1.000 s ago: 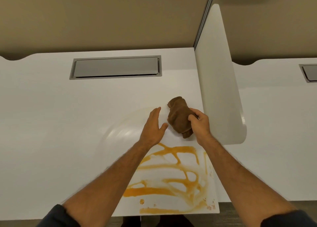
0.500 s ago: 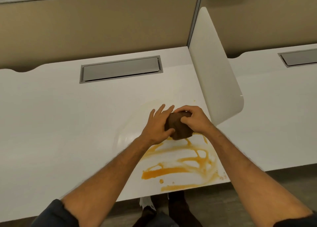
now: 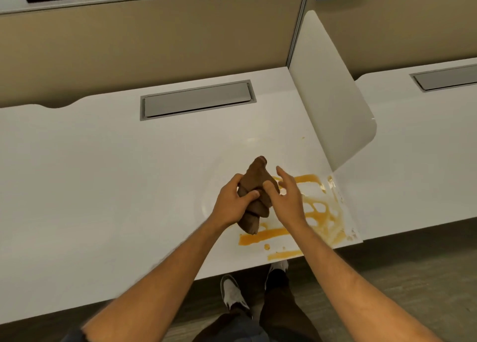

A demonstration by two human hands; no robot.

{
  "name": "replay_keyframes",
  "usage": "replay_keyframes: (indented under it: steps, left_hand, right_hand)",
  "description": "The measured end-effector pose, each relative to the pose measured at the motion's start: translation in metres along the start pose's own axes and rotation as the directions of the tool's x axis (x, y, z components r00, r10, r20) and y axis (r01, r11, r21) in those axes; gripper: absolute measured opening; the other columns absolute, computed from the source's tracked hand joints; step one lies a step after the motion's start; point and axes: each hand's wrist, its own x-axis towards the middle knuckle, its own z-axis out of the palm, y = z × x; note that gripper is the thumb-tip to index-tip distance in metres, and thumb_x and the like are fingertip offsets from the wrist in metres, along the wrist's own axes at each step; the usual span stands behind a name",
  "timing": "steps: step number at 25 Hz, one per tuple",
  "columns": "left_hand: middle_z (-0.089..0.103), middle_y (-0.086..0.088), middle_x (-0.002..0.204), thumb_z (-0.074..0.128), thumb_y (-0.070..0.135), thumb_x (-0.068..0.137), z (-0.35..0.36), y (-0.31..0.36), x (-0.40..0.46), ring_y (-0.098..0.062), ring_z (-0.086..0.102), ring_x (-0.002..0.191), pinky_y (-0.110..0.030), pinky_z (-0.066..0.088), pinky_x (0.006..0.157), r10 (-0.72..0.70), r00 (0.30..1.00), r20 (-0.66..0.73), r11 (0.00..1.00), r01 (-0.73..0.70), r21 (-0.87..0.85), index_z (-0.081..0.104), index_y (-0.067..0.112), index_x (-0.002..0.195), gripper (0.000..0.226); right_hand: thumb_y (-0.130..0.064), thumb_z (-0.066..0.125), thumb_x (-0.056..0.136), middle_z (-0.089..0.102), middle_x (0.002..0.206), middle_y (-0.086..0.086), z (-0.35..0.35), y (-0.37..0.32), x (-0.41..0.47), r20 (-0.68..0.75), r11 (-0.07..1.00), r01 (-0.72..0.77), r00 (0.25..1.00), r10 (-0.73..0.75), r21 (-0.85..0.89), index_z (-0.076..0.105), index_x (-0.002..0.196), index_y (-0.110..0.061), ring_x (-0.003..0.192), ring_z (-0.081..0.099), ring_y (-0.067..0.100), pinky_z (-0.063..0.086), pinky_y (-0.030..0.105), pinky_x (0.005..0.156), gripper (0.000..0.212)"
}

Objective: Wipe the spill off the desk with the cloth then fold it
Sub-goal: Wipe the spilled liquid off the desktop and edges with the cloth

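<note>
now the left hand (image 3: 232,202) grips the bunched cloth (image 3: 254,186); the right hand (image 3: 286,197), fingers loose, touches its right side.

- Brown cloth (image 3: 255,197), bunched into a long wad, gripped above the desk's near right part.
- Orange spill (image 3: 313,212), smeared in looping streaks on the white desk (image 3: 103,186), beside its right edge.

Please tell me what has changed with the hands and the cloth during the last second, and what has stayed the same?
The brown cloth passed from the right hand to the left hand, which now grips it, bunched and lifted off the desk. The right hand let go; its fingers are spread, the thumb touching the cloth. The orange spill remains unwiped.
</note>
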Motion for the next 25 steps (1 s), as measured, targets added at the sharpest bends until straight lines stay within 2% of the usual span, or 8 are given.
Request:
replay_keyframes:
  steps: [2,4,10,14,16,19,23,25]
  left_hand:
    - [0.073,0.003,0.110,0.076,0.029,0.092,0.006,0.002,-0.014,-0.020,0.074,0.095,-0.039,0.062,0.087,0.018,1.000,-0.006,1.000,-0.018,0.010,0.065,0.020,0.120,0.031]
    - [0.074,0.002,0.115,0.075,0.029,0.092,0.012,0.002,-0.025,-0.021,0.076,0.095,-0.043,0.064,0.087,0.037,0.999,0.008,0.999,-0.037,0.036,0.066,0.020,0.127,0.037]
    - [0.070,0.003,0.133,0.081,0.026,0.085,-0.005,-0.026,-0.041,-0.015,0.079,0.095,-0.037,0.064,0.090,0.003,0.971,0.239,0.995,0.021,-0.094,0.061,0.027,0.143,0.061]
    - [0.073,0.019,0.118,0.079,0.039,0.087,-0.018,-0.068,-0.039,-0.007,0.075,0.100,-0.026,0.061,0.089,-0.006,1.000,-0.002,1.000,0.006,0.027,0.069,0.043,0.118,0.032]
    - [0.068,0.010,0.136,0.074,0.036,0.095,-0.030,-0.102,-0.035,-0.015,0.066,0.124,-0.029,0.053,0.101,-0.039,0.993,-0.109,0.975,0.062,0.214,0.064,0.033,0.133,0.039]
    - [0.036,0.000,0.169,0.064,0.043,0.102,-0.042,-0.155,-0.031,-0.022,0.035,0.155,-0.039,0.030,0.123,-0.124,0.992,-0.015,0.882,0.117,0.456,0.037,0.022,0.161,0.068]
    - [-0.002,0.000,0.175,0.043,0.054,0.107,-0.052,-0.196,-0.015,-0.022,-0.001,0.163,-0.047,0.008,0.131,-0.023,0.995,0.098,0.740,-0.049,0.671,0.006,0.017,0.168,0.080]
    - [-0.015,0.002,0.174,0.026,0.061,0.105,-0.056,-0.207,-0.010,-0.020,-0.012,0.162,-0.047,0.003,0.131,-0.007,0.990,0.141,0.637,-0.105,0.764,-0.005,0.019,0.167,0.081]
  right_hand:
    - [-0.056,0.069,0.085,0.065,0.123,-0.025,0.020,-0.005,-0.019,0.135,0.975,-0.130,0.985,0.106,0.181,0.053,0.139,-0.046,0.108,0.067,-0.001,0.056,0.016,0.081,0.057]
    - [-0.058,0.073,0.081,0.072,0.120,-0.013,0.032,-0.003,-0.025,0.172,0.925,-0.241,0.965,0.197,0.295,0.058,0.137,-0.041,0.108,0.071,0.009,0.061,0.030,0.085,0.061]
    - [-0.028,0.069,0.090,0.077,0.102,0.014,0.019,0.023,-0.033,0.223,0.804,-0.448,0.894,0.389,0.392,0.074,0.112,-0.029,0.088,0.075,0.030,0.063,0.046,0.070,0.023]
    - [-0.021,0.058,0.096,0.067,0.067,0.003,0.014,0.041,-0.041,0.154,0.793,-0.445,0.894,0.422,0.416,0.072,0.115,-0.022,0.054,0.064,0.018,0.052,0.031,0.050,0.023]
    - [-0.024,0.059,0.095,0.070,0.075,0.004,0.009,0.044,-0.035,0.116,0.835,-0.418,0.907,0.405,0.358,0.072,0.113,-0.023,0.064,0.069,0.021,0.058,0.038,0.056,0.022]
    - [-0.029,0.057,0.096,0.073,0.094,0.009,0.005,0.039,-0.011,0.081,0.903,-0.382,0.924,0.373,0.196,0.069,0.108,-0.023,0.085,0.071,0.029,0.061,0.038,0.064,0.018]
    - [-0.036,0.052,0.091,0.071,0.103,0.005,0.006,0.037,0.039,0.001,0.964,-0.264,0.964,0.265,-0.040,0.064,0.113,-0.022,0.093,0.069,0.023,0.057,0.040,0.074,0.029]
    - [-0.042,0.050,0.086,0.070,0.100,0.001,0.013,0.040,0.062,-0.031,0.964,-0.218,0.976,0.215,-0.153,0.063,0.110,-0.022,0.092,0.068,0.020,0.052,0.035,0.068,0.034]
